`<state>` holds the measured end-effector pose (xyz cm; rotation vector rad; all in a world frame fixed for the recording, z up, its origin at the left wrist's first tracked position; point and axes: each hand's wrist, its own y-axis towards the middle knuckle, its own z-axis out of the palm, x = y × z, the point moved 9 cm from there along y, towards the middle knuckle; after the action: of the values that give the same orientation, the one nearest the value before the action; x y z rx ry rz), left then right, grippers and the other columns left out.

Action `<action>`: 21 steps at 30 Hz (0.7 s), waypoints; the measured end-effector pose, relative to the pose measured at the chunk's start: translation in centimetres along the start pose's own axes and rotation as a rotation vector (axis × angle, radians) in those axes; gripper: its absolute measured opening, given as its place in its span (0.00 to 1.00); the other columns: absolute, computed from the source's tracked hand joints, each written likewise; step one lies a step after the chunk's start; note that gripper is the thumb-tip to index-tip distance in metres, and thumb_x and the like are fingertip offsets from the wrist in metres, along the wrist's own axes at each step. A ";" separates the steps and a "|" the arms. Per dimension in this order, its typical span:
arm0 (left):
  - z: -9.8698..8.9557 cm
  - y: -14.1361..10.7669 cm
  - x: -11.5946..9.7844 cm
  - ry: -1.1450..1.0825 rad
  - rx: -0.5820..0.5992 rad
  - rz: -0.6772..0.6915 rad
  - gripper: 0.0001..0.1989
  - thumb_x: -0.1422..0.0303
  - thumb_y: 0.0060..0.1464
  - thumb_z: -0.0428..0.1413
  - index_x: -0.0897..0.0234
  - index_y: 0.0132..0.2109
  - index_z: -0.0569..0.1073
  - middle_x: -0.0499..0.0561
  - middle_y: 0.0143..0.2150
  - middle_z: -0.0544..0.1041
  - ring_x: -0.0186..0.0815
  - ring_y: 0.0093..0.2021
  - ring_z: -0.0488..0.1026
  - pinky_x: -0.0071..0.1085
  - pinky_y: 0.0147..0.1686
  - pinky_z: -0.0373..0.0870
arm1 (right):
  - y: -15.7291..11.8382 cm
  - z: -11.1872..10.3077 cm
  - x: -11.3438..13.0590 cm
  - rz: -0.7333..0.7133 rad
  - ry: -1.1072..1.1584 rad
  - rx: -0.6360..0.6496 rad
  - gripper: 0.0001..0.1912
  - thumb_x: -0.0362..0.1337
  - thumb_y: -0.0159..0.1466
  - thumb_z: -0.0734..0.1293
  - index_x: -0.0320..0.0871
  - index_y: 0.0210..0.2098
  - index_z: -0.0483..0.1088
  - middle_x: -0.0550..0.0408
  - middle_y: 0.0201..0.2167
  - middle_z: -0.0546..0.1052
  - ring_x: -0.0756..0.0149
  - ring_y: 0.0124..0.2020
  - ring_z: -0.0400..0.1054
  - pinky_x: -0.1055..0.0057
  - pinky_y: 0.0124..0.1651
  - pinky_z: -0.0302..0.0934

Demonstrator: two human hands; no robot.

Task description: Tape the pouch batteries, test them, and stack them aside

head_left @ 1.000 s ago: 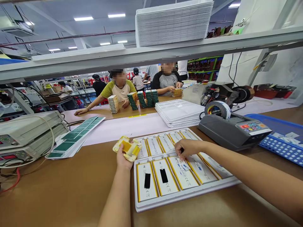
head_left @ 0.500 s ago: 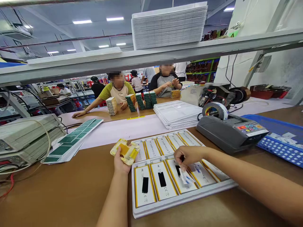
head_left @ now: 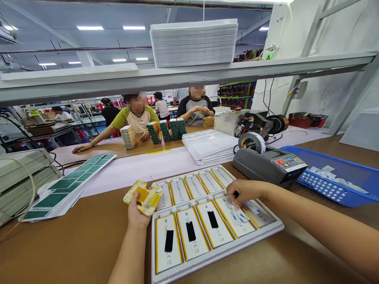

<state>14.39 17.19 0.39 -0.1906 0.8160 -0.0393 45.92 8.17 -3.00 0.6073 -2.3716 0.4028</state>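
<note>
1. The left hand (head_left: 138,213) is curled closed around a yellow-and-cream plastic fixture (head_left: 144,198), gripping it from below and raising it just above the near left corner of the tray. It seems to be held there so that it stays ready and clear of the cells.
2. The right hand (head_left: 247,193) hovers over the right of the tray, its fingers curled down and almost closed. Whatever they pinch is mostly hidden; a small dark tip shows.
3. Just below those fingers, a white printed label (head_left: 237,211) lies across a cell.
4. The white tray (head_left: 217,258) sits at lower center, close to the person, probably so that both hands reach every pocket. It holds flat yellow-edged pouch batteries (head_left: 194,230) in two rows, and the near ones carry black strips (head_left: 191,230).
5. To the right, a gray tape dispenser (head_left: 268,165) and a blue perforated basket (head_left: 331,193) of white scraps (head_left: 334,177) sit within easy reach.
6. At left, green-printed sheets (head_left: 69,185) lie fanned on the bench.
7. Beyond the tray, a stack of white trays (head_left: 209,146) stands. An overhead shelf (head_left: 118,81) crosses the upper frame, partly blocking the view of two co-workers (head_left: 195,108) across the bench.
</note>
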 end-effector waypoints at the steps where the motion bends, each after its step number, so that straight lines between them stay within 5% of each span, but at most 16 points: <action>1: 0.0 0.0 -0.1 0.003 -0.002 0.004 0.14 0.68 0.52 0.47 0.61 0.46 0.68 0.51 0.30 0.76 0.41 0.31 0.74 0.44 0.36 0.70 | -0.1 -0.3 0.1 -0.004 -0.001 -0.044 0.15 0.45 0.46 0.70 0.38 0.20 0.69 0.59 0.21 0.69 0.71 0.25 0.61 0.76 0.28 0.52; 8: 0.0 -0.1 -0.5 0.030 -0.027 0.031 0.14 0.69 0.52 0.47 0.60 0.46 0.68 0.51 0.30 0.76 0.40 0.30 0.74 0.43 0.36 0.70 | -0.5 0.4 0.7 -0.039 0.118 -0.041 0.16 0.46 0.45 0.70 0.38 0.21 0.69 0.59 0.21 0.69 0.71 0.25 0.61 0.76 0.29 0.54; 13: -0.3 0.0 -0.5 0.043 -0.035 0.024 0.14 0.69 0.52 0.48 0.61 0.46 0.68 0.51 0.30 0.77 0.39 0.30 0.74 0.41 0.34 0.72 | -1.0 0.2 1.3 0.059 0.084 -0.178 0.13 0.42 0.43 0.72 0.39 0.21 0.69 0.59 0.21 0.70 0.72 0.24 0.60 0.76 0.26 0.51; 16: 0.0 0.2 -0.7 0.048 0.011 0.041 0.15 0.70 0.51 0.48 0.61 0.47 0.68 0.53 0.32 0.77 0.41 0.31 0.74 0.40 0.31 0.72 | -1.7 0.3 2.5 -0.076 0.254 -0.102 0.16 0.46 0.43 0.71 0.39 0.21 0.68 0.58 0.21 0.70 0.71 0.25 0.61 0.75 0.28 0.54; 18: 0.0 0.4 -0.8 0.052 0.017 0.060 0.15 0.70 0.52 0.48 0.60 0.48 0.68 0.53 0.32 0.77 0.41 0.31 0.74 0.38 0.28 0.72 | -2.4 -0.8 2.2 -0.135 0.367 -0.076 0.18 0.48 0.43 0.71 0.39 0.21 0.68 0.58 0.21 0.70 0.70 0.25 0.62 0.74 0.30 0.55; 21: -0.1 0.6 -0.9 0.063 0.015 0.069 0.16 0.70 0.52 0.47 0.60 0.49 0.67 0.54 0.31 0.77 0.42 0.31 0.75 0.37 0.26 0.72 | -3.3 -3.8 -0.4 -0.025 0.210 -0.182 0.14 0.45 0.45 0.70 0.40 0.20 0.68 0.58 0.20 0.69 0.70 0.23 0.61 0.74 0.28 0.54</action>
<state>13.68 17.84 0.93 -0.1478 0.8843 0.0141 49.85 7.08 -0.04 0.4845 -2.1687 0.2247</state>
